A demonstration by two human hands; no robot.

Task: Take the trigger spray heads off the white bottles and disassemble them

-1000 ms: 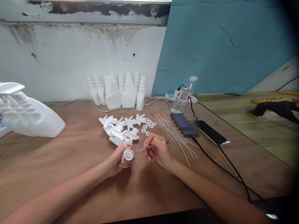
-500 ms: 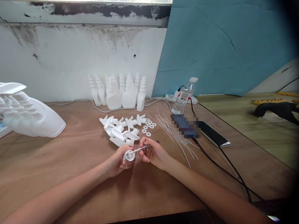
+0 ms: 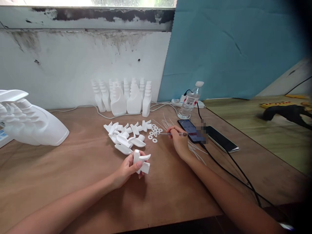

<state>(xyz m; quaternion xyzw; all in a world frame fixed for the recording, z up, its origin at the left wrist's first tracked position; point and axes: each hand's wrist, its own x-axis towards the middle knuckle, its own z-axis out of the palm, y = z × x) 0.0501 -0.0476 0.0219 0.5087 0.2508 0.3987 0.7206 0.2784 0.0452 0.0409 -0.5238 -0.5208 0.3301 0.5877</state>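
Observation:
My left hand [image 3: 126, 169] is closed around a white trigger spray head [image 3: 137, 158], holding it above the table with its trigger lever pointing right. In my right hand [image 3: 180, 144] is a slim metal tool with a dark end [image 3: 168, 133], gripped like a pen. Its exact kind cannot be made out. The tool's tip points left and reaches the small heap of white ring washers [image 3: 154, 140]; whether it has picked one up is too small to tell. More white spray heads [image 3: 123, 140] lie in a loose pile left of the washers.
Several white spray bottles [image 3: 134, 102] stand against the wall, with others [image 3: 46, 125] at the left. Thin white tubes [image 3: 192, 148] lie partly beneath my right hand. Farther right are a phone [image 3: 188, 126], a second dark device [image 3: 221, 139], cables and a water bottle [image 3: 191, 101].
My right hand has moved the tool from inside the spray head's round opening to the washers, up and right. My left hand has turned the spray head, so its opening no longer shows.

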